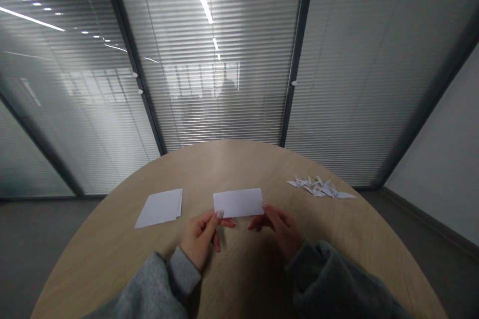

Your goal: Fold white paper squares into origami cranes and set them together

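A: Status on the white sheet (pixel 238 203)?
B: On my remote feed it's roughly mid-view, btwn the two hands, over the curved-edge table (pixel 228 164). Can't tell if it's touching the wood or just above it.

A: Which way's it pointing?
B: Long axis runs L–R across my view, R end a touch farther from the person. Short edges run fwd, away from the person. It's an oblong, clearly wider than deep, flat face up.

A: Grip?
B: I've got the left hand (pixel 200 237) pinching the near-L corner, thumb on top, fingers under. The right hand (pixel 286 229) pinches the R edge toward the near corner, thumb side up, other fingers curled loosely below the near edge.

A: Anything else nearby?
B: To the L, a pile of sheets (pixel 160 208), approx. squarish, sitting skewed, w/ one lower sheet peeking out on its R side. To the R, well apart from the white sheet, I see a cluster of folded paper shapes (pixel 320 188), pointy tips going var. directions. Grey sleeves (pixel 149 284) on both arms; blinds (pixel 224 124) behind the far table edge.
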Available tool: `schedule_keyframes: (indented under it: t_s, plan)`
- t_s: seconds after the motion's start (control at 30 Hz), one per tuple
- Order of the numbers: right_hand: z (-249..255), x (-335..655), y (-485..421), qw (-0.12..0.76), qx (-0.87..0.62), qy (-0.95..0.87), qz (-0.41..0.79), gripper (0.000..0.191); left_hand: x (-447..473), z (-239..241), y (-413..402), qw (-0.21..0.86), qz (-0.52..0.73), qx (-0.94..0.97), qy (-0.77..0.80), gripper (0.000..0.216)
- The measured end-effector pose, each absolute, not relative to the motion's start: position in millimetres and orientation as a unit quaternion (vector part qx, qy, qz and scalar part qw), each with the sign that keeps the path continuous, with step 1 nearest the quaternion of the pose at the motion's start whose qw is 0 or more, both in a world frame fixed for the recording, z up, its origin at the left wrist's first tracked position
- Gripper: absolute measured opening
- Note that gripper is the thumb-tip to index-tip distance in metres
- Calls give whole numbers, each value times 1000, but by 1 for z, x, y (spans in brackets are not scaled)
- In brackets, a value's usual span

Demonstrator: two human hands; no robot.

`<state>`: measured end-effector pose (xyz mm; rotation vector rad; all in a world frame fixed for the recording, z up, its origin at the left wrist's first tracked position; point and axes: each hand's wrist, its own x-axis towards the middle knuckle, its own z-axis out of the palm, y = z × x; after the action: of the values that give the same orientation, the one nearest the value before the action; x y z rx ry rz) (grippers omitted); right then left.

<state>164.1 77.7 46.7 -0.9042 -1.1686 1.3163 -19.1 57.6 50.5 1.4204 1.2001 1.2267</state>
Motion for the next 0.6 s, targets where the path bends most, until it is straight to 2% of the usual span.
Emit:
schedule_keyframes:
  t_s: [0.13, 0.4, 0.6]
  plan:
    - [48, 165, 80, 557, -386, -449, 582, 61, -19, 50, 58, 454, 479, 581, 477, 54]
    - [48, 166, 78, 565, -377, -457, 575, 54, -18, 49, 58, 463, 483, 582, 463, 54]
    - [50, 165, 75, 539, -343, -489, 594, 44, -18, 48, 59, 472, 504, 569, 446, 51]
